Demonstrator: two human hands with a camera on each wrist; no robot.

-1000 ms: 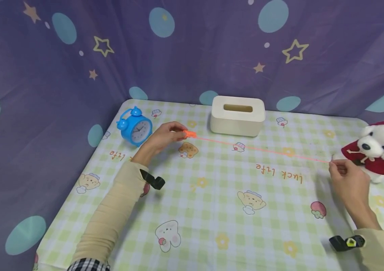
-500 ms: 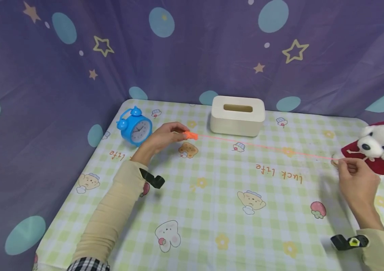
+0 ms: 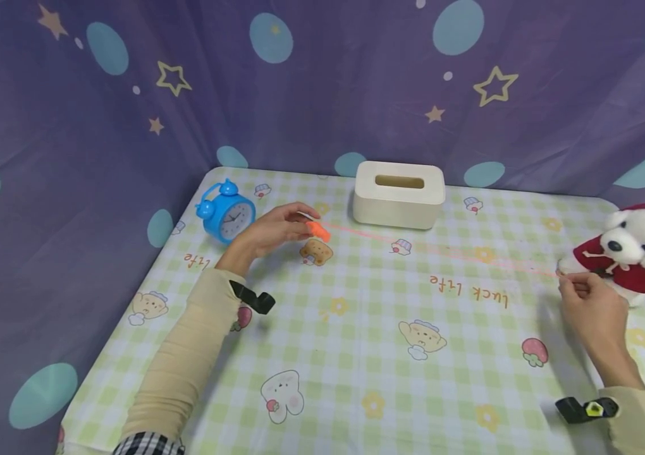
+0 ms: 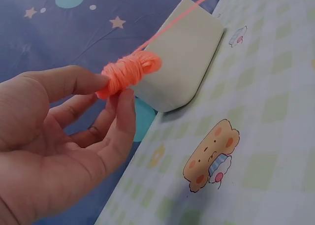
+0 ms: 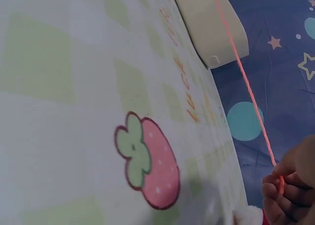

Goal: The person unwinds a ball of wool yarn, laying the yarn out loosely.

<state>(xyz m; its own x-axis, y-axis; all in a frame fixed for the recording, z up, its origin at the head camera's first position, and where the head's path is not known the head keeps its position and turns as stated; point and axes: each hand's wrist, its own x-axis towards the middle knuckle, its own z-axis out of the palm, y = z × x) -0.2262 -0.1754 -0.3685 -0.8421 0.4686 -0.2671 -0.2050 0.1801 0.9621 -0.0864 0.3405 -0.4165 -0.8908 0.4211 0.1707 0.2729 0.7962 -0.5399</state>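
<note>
A small bundle of orange yarn point(image 4: 125, 73) is pinched between the thumb and fingertips of my left hand point(image 3: 277, 230), raised over the table's left half. From the bundle a thin strand point(image 5: 253, 99) runs across to the right, past the front of the tissue box. My right hand point(image 3: 595, 309) pinches the strand between thumb and curled fingers, close to the white plush dog point(image 3: 638, 243) in red clothes. In the right wrist view a short tail of yarn lies against the fingers. The strand looks faint and blurred midway in the head view.
A cream tissue box point(image 3: 396, 208) stands at the back middle of the table. At the back left, beside my left hand, is a blue alarm clock point(image 3: 231, 215). A checked, printed cloth point(image 3: 368, 354) covers the table, and a purple starry curtain point(image 3: 322, 126) hangs behind.
The orange bundle has turned in my left fingers and now tilts downward. My right hand moved right, then slightly back left and nearer; the strand between the hands sags a little more.
</note>
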